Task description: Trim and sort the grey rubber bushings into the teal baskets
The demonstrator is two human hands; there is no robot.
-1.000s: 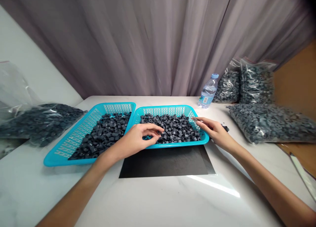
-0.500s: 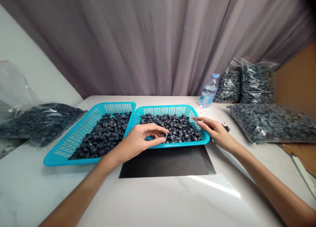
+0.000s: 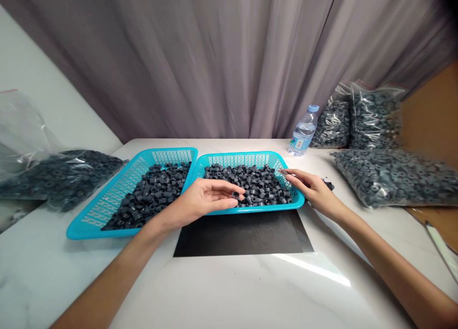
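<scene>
Between the thumb and fingers of my left hand (image 3: pixel 203 199) is a small dark grey plastic ring (image 3: pixel 235 195), its round opening showing. That hand is over the front of the right blue basket (image 3: pixel 250 210), which holds many similar dark grey pieces (image 3: pixel 255 183). My right hand (image 3: pixel 313 188) is at this basket's right rim, thumb and fingers drawn together; whatever is in them, if anything, I cannot make out. The left blue basket (image 3: pixel 93 229) stands close beside it, with more of these pieces heaped toward its right side.
A black sheet (image 3: pixel 243 236) lies on the white table (image 3: pixel 229 291) before the right basket. A water bottle (image 3: pixel 303 133) stands behind, right. Bags of dark pieces include an upright one (image 3: pixel 375 117), a lying one (image 3: pixel 400 179) and one at left (image 3: pixel 78 174). Loose pieces (image 3: pixel 328 184) lie behind my right hand.
My left hand's fingers have straightened somewhat, and the ring has shifted and turned slightly between them. My right hand stays at the basket rim. The view has moved very slightly.
</scene>
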